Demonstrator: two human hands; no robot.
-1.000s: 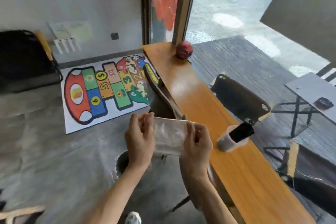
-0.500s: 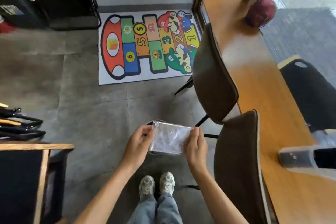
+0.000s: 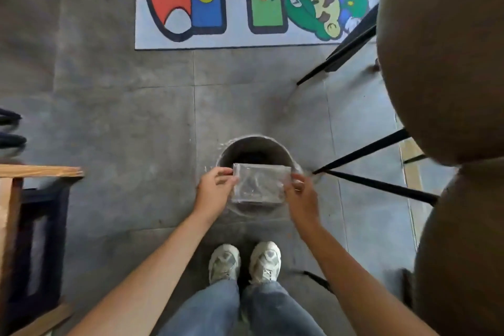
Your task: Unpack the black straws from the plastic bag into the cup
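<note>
Looking straight down, the head camera shows the left hand [image 3: 215, 190] and right hand [image 3: 300, 194] each pinching one end of the clear plastic bag [image 3: 259, 184], held flat above a round lined bin [image 3: 255, 144] on the grey floor [image 3: 122, 117], ahead of pale sneakers [image 3: 244, 260].
</note>
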